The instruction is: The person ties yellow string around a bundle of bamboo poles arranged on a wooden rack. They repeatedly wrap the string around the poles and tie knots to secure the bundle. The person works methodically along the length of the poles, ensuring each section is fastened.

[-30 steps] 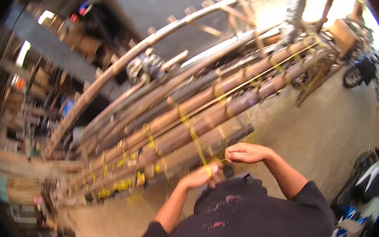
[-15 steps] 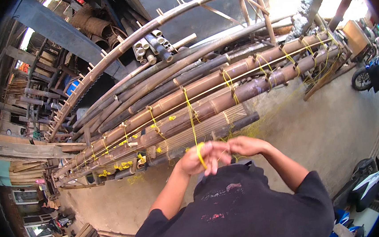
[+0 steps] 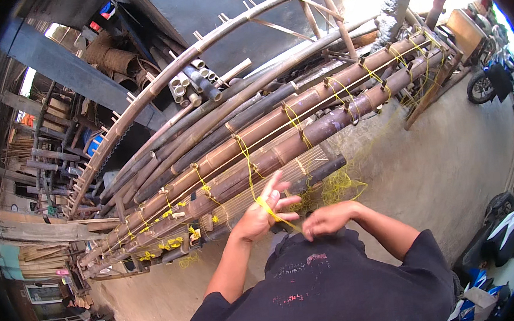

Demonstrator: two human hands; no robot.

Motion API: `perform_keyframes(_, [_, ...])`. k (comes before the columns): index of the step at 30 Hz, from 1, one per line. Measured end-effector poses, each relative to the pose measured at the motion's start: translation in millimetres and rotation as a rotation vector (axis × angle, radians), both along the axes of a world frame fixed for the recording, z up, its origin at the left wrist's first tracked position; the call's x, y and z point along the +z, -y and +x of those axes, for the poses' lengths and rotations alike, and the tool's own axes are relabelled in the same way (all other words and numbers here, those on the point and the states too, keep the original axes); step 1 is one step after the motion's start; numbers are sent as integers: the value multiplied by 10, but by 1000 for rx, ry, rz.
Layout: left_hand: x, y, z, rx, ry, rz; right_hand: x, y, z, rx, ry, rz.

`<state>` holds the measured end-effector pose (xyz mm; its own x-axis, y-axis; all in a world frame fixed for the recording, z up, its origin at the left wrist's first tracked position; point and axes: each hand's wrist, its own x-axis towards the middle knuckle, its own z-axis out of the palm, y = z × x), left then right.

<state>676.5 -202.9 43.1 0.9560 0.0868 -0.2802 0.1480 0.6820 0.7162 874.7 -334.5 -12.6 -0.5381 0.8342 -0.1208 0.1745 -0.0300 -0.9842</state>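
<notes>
Yellow string (image 3: 247, 168) hangs from the bamboo poles and runs across my left hand (image 3: 257, 219), whose fingers are spread apart. From there the strand stretches over to my right hand (image 3: 328, 219), which is closed on it close to my chest. Two long brown bamboo poles (image 3: 280, 154) lie in front of me, tied at intervals with more yellow string. Below them is a panel of thin parallel bamboo strips (image 3: 291, 168). A loose tangle of the string (image 3: 340, 187) lies just beyond my right hand.
Behind the poles lie more bamboo lengths (image 3: 223, 112) and a curved bamboo frame with pegs (image 3: 168, 71). A wooden end support (image 3: 435, 89) stands at the far right. Concrete floor (image 3: 414, 166) spreads to the right, with motorcycles (image 3: 489, 85) along that side.
My left hand has turned, its fingers now spread upward with the string across it. My right hand has drawn lower and a little to the right. The string tangle now shows more fully.
</notes>
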Motion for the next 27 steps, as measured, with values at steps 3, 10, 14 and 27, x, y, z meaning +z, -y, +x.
perform_keyframes(3, [-443,-122,-172,-346,51,-232,-91,-71,159,-398,80,-62])
perform_keyframes(10, [-313,-85,-96,-186,356,-361,-83,-12,66,-336,120,-31])
perform_keyframes(14, [-339,65,-158,-203,-208,285,115,-30,43,-121,-129,67])
perform_keyframes(27, [-119,-9,-89,145,82,72,-358,105,-118,-2,-160,113])
